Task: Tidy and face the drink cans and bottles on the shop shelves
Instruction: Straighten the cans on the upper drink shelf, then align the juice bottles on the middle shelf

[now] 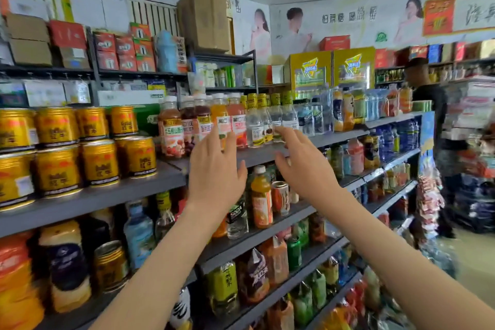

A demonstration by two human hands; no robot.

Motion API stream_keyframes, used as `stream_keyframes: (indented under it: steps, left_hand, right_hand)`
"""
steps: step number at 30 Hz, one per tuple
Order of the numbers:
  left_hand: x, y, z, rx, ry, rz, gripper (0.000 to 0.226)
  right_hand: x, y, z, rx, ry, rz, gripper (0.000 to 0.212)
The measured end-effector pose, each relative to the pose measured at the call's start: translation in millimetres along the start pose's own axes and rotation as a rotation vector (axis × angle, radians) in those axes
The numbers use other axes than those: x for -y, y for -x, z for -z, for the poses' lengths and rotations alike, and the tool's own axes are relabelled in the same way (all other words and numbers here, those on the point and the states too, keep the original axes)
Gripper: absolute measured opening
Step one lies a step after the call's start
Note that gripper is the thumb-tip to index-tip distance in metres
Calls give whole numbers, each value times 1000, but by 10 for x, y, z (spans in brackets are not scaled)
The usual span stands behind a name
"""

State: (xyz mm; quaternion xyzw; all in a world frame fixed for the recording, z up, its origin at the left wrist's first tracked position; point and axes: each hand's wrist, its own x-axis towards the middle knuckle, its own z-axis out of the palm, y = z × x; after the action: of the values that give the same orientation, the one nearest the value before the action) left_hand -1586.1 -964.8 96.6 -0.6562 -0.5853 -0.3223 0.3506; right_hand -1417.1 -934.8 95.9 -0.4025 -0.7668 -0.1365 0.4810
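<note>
Grey shop shelves [107, 197] fill the frame: gold cans [99, 161] at left look stacked and faced, but the left hand [214, 177] and right hand [305, 166], fingers spread and holding nothing, hover at centre before the juice bottles [171, 128], and lower rows [261, 203] seem jumbled, so much remains

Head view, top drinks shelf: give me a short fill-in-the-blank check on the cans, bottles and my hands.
1. The gold cans are stacked ____ layers high.
2. The juice bottles beside them have ____ caps.
3. The left hand and the right hand both hold ____.
Missing words: two; white; nothing.
</note>
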Motion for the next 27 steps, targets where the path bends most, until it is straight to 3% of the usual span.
stream_keyframes:
  steps: [18, 27]
  left_hand:
    - [-2678, -2140, -2820, 157, 52, -35, 63]
    - [-3707, -2656, -3922, 214, -44, 190, 63]
  right_hand:
    - [-4270, -864, -176, 116, -3, -215, 49]
    - [-6209, -1238, -468, 253, -172, -166, 54]
